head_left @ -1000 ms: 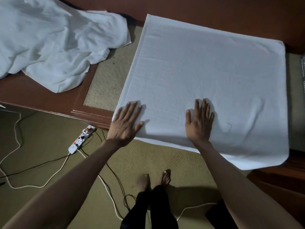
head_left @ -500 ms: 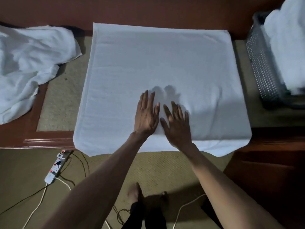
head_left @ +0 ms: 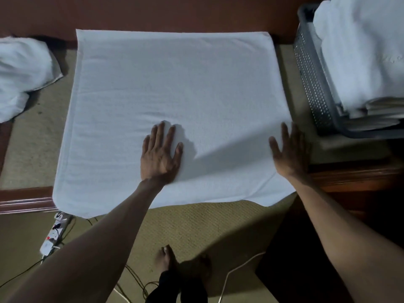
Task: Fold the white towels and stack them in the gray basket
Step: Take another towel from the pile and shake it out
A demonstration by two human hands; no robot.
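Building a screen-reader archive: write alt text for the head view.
A person's left hand presses flat on a spread white towel, the right hand open at its right edge. A gray basket of folded towels stands right; a crumpled towel lies left.

text: none legible | power strip (head_left: 53,235): markings possibly printed, too blurred

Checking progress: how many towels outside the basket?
2: flat towel spread at centre under the left hand; crumpled towel far left, which may hide more.
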